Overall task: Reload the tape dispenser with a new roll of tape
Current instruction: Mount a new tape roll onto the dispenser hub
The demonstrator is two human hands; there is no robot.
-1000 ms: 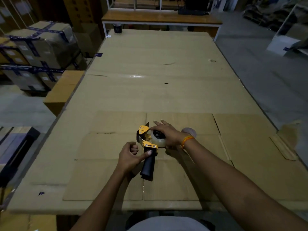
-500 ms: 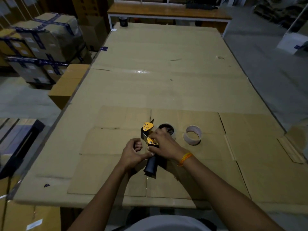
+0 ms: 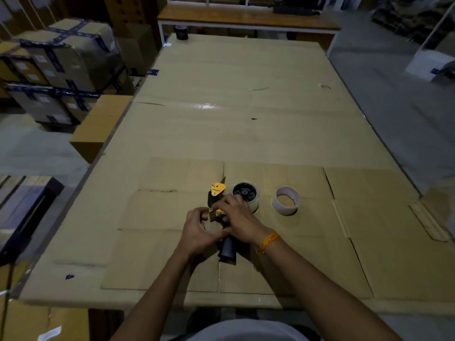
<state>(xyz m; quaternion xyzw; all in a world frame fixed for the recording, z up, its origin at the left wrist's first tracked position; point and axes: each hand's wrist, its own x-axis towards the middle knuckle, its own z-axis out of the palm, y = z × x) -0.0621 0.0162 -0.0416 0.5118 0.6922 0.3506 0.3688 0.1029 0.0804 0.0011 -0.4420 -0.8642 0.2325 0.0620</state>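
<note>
1. The tape dispenser point(image 3: 222, 217) lies flat on the cardboard-covered table point(image 3: 221, 119), long axis running straight away from the person: black handle point(image 3: 227, 249) at the near end, yellow plate and cutter point(image 3: 218, 188) at the far end.
2. The new tape roll point(image 3: 246, 195) already looks seated on the dispenser's hub, just past and slightly right of the right hand's fingertips.
3. The left hand point(image 3: 199, 230) is curled up against the left side of the dispenser, thumb and forefinger pressed together near the middle of the frame. Looks like it's pinching something small there, maybe the tape's loose end, but honestly too dim to tell.
4. The right hand point(image 3: 236, 217) lies over the frame from the right, fingers bent down onto it, covering the mid part. Can't tell if it's gripping or just steadying.
5. What matters next, I'd guess: the tape end has to go from the roll toward the cutter end, so forward and left of both hands, along that long axis. The right hand is nearer the roll, the left nearer the slot side.
6. An empty-looking spare core point(image 3: 285, 200) sits off to the right of the right hand, well clear of the dispenser.
</note>
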